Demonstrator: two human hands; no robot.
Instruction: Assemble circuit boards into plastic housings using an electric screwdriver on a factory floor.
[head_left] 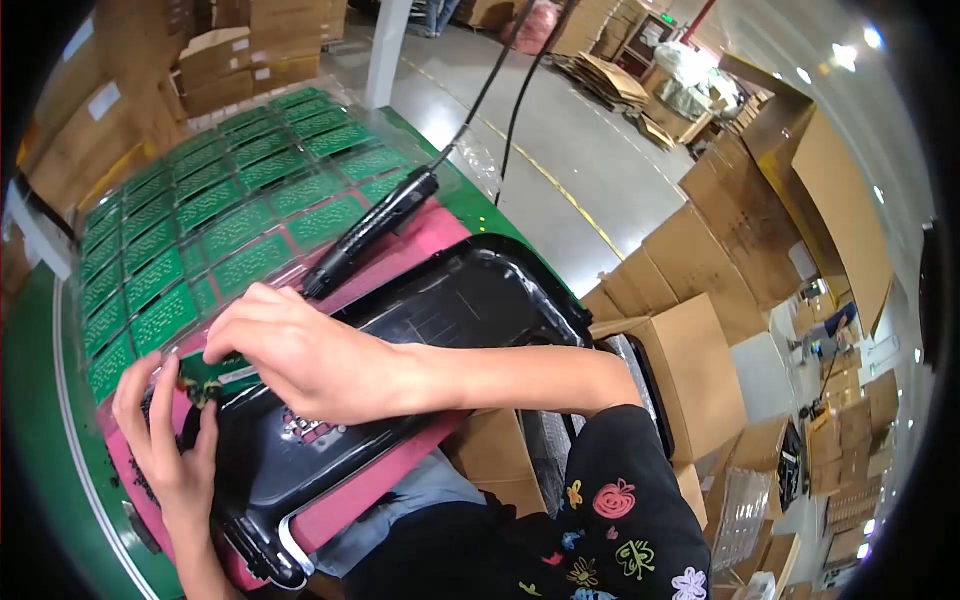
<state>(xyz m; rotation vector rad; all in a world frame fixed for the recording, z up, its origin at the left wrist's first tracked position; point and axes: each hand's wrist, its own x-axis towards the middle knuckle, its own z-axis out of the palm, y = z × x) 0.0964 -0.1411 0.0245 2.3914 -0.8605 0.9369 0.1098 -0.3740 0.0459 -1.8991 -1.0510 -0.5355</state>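
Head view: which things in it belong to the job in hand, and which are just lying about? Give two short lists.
Seem to belong:
green circuit board, at the left hand and right hand
black plastic casing
pink mat
black corded tool
rows of green boards

Seem just lying about:
flattened cardboard
whitish plastic bags

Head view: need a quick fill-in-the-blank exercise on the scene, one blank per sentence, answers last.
1. The right hand, beside the left hand, reaches across a ____ plastic shell.
2. The shell lies on a ____ mat.
3. Beyond the hands, the circuit boards are ____.
4. The floor line is ____.

Missing words: black; pink; green; yellow.
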